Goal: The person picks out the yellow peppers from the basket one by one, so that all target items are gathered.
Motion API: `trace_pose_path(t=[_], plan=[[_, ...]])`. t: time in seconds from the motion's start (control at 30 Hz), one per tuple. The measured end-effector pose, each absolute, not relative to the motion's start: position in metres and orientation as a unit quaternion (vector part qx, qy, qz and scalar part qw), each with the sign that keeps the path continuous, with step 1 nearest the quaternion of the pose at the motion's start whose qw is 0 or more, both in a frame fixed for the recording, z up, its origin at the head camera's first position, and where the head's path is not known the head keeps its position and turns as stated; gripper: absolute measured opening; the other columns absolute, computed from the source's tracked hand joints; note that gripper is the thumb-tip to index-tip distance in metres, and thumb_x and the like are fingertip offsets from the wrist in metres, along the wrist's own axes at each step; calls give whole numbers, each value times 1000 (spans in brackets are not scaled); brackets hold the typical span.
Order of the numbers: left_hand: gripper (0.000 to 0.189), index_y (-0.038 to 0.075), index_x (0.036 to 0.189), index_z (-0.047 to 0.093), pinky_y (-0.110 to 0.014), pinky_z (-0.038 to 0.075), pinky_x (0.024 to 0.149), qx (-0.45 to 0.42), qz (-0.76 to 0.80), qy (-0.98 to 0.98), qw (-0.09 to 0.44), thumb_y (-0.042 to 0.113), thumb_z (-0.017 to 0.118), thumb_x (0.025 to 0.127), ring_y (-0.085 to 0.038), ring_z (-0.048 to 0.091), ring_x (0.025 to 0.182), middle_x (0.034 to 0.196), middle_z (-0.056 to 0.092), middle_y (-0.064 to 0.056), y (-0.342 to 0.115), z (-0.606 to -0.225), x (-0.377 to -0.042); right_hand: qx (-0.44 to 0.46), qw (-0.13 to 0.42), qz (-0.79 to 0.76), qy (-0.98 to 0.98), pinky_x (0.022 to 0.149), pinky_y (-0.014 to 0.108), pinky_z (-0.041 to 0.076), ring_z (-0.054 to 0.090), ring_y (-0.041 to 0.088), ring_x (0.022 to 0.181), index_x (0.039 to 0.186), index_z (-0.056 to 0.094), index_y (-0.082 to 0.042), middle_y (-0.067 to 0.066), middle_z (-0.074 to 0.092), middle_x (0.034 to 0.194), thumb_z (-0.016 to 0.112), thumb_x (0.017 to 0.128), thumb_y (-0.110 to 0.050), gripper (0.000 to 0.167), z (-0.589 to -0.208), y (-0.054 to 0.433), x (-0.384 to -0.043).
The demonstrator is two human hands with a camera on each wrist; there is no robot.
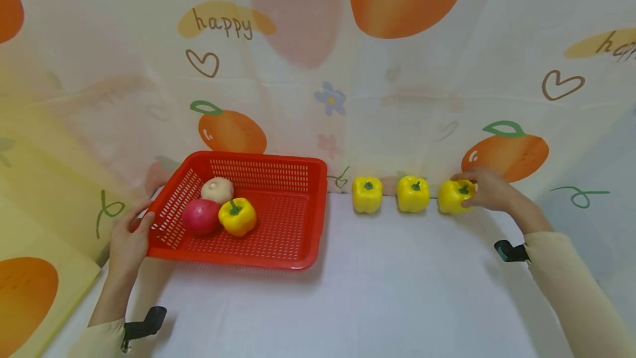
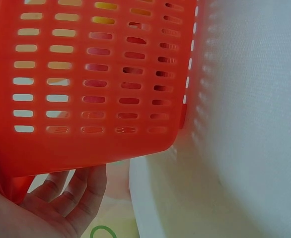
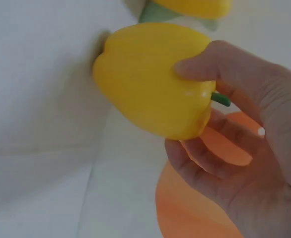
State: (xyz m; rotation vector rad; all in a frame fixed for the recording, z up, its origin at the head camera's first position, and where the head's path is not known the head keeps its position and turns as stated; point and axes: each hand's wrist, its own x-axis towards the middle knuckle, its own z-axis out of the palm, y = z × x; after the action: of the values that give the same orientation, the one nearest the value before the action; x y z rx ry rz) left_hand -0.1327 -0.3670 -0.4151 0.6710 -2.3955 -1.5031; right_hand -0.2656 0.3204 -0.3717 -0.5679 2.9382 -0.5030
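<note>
In the head view, my left hand [image 1: 128, 242] grips the left rim of a red plastic basket [image 1: 320, 220]. Fingers curl at the basket's end in the left wrist view. Inside its left half lie a round pinkish-red item [image 1: 201, 216], a pale round item that looks like a mushroom [image 1: 217, 189], and a yellow bell pepper [image 1: 238, 220]. Far to the right, my right hand [image 1: 489, 188] pinches another yellow bell pepper [image 3: 150, 82] between thumb and fingers near its green stem. That pepper's base is at the white tabletop.
Two more yellow bell peppers, one [image 1: 367, 195] nearer the basket and one [image 1: 413, 194] nearer my right hand, stand in a row along the table's back edge. Behind them hangs a fruit-printed cloth [image 1: 397, 98]. The white tabletop [image 1: 377, 286] extends in front.
</note>
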Motion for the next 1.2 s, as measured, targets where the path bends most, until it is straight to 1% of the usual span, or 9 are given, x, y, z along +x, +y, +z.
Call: trace_pose_path(t=[0.2, 0.3, 0.37, 0.5, 0.63, 0.73, 0.83, 1.0, 1.2], plan=[[50, 15, 150, 41, -13, 50, 63, 228, -509, -822, 117, 33, 43, 104, 2, 53, 77, 128, 51, -22, -367, -414, -134, -171, 88, -166, 967, 97, 68, 35, 41, 51, 117, 134, 53, 5, 36, 45, 132, 77, 79, -6, 61, -375, 321, -267], [50, 15, 150, 41, -13, 50, 63, 228, -504, -825, 119, 33, 43, 104, 3, 53, 78, 126, 52, -20, -367, -414, -134, -167, 96, -171, 966, 98, 69, 34, 39, 51, 119, 136, 51, 5, 35, 43, 134, 76, 81, -5, 61, -376, 320, -268], [49, 15, 149, 42, -12, 49, 63, 228, -508, -822, 123, 33, 44, 104, 2, 53, 78, 127, 52, -21, -367, -415, -134, -166, 99, -178, 965, 98, 69, 34, 38, 51, 120, 136, 49, 5, 35, 42, 135, 76, 81, -6, 63, -377, 320, -267], [49, 15, 149, 43, -13, 50, 65, 222, -512, -820, 124, 33, 44, 103, 2, 55, 79, 122, 53, -16, -367, -416, -135, -165, 104, -192, 962, 100, 69, 32, 36, 51, 122, 138, 47, 6, 36, 39, 137, 76, 80, -5, 65, -378, 321, -265], [49, 14, 149, 43, -13, 50, 64, 219, -513, -820, 127, 32, 44, 104, 2, 55, 79, 124, 52, -19, -367, -417, -134, -163, 105, -194, 961, 100, 69, 31, 34, 52, 124, 139, 46, 5, 35, 37, 139, 77, 81, -7, 67, -378, 321, -262], [49, 13, 149, 43, -13, 50, 64, 218, -508, -823, 130, 32, 44, 104, 2, 55, 79, 123, 53, -19, -367, -417, -133, -165, 105, -190, 962, 99, 71, 30, 32, 53, 125, 140, 44, 4, 36, 35, 140, 77, 81, -11, 69, -376, 322, -260], [49, 13, 148, 44, -14, 50, 64, 219, -504, -825, 131, 31, 44, 104, 2, 55, 78, 118, 56, -14, -368, -416, -133, -171, 100, -186, 962, 99, 71, 30, 31, 52, 127, 141, 43, 4, 35, 33, 142, 76, 83, -13, 69, -371, 322, -258], [48, 13, 148, 44, -14, 51, 63, 221, -514, -818, 131, 30, 45, 103, 2, 56, 76, 108, 57, -2, -367, -415, -132, -184, 76, -178, 964, 100, 70, 30, 32, 52, 128, 143, 40, 4, 34, 34, 144, 74, 86, -17, 69, -359, 317, -256], [48, 13, 148, 44, -14, 51, 62, 226, -521, -814, 127, 30, 46, 103, 2, 56, 75, 98, 54, 12, -368, -415, -133, -198, 46, -168, 965, 102, 70, 28, 30, 51, 132, 144, 41, 0, 31, 34, 147, 74, 87, -22, 69, -340, 299, -250]])
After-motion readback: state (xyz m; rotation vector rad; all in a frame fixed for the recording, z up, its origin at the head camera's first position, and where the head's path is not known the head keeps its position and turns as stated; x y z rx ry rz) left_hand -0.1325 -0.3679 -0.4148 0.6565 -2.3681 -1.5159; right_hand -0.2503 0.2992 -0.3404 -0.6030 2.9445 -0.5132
